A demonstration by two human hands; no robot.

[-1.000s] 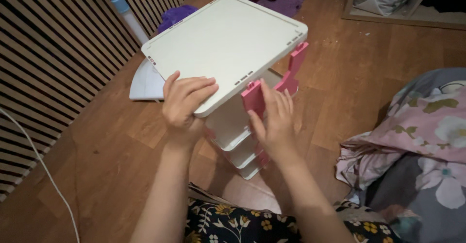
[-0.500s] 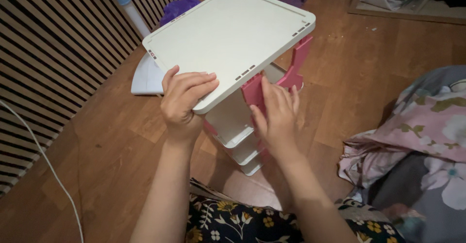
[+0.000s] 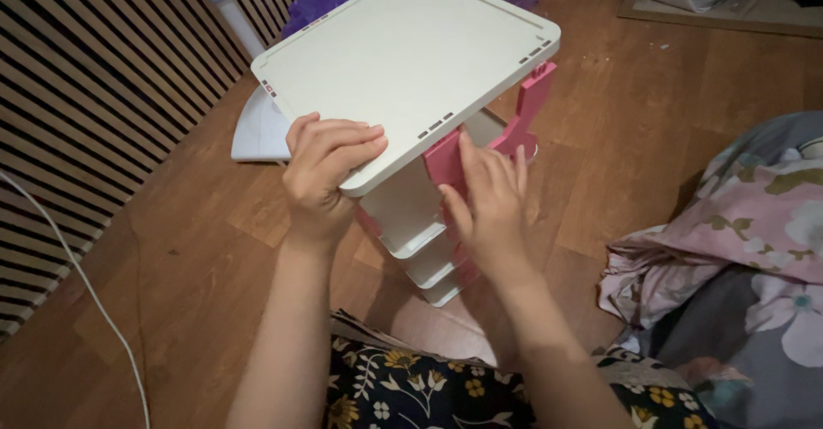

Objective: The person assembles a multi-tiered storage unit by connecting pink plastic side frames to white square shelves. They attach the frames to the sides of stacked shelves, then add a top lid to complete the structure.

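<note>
A person sits on a wooden floor (image 3: 171, 292) and looks down at a small plastic shelf unit with pink uprights and white tiers. Everything here is placed relative to that shelf unit.

The white top panel (image 3: 411, 60), a flat square with rounded corners and small slots along its edges, lies across the top of the shelf unit. Over the past second it has swung slightly and looks more level, with its far corner lifted; it seems to be settling onto the uprights rather than coming off them.

The left hand (image 3: 321, 176) grips the near corner of the top panel, with the fingers curled over its upper face and the thumb hidden beneath. The grip has not changed over the second.

The right hand (image 3: 489, 206) is open, with the fingers straight and close together. It rests flat against the near pink upright (image 3: 446, 163), just under the panel's edge. It has stayed on that post, pressing or steadying it; it grasps nothing.

A second pink upright (image 3: 531, 108) shows at the far right corner. Three white shelf tiers (image 3: 420, 253) step down below the panel, between the two hands.

Behind the shelf unit and to its left, a flat white panel (image 3: 253, 133) lies on the floor before a slatted wall (image 3: 94, 95). A white cable (image 3: 94, 309) trails over the floor well to the left. To the right lies floral bedding (image 3: 737, 240). In front, nearest the viewer, is dark floral fabric (image 3: 411, 386) on the person's lap.
</note>
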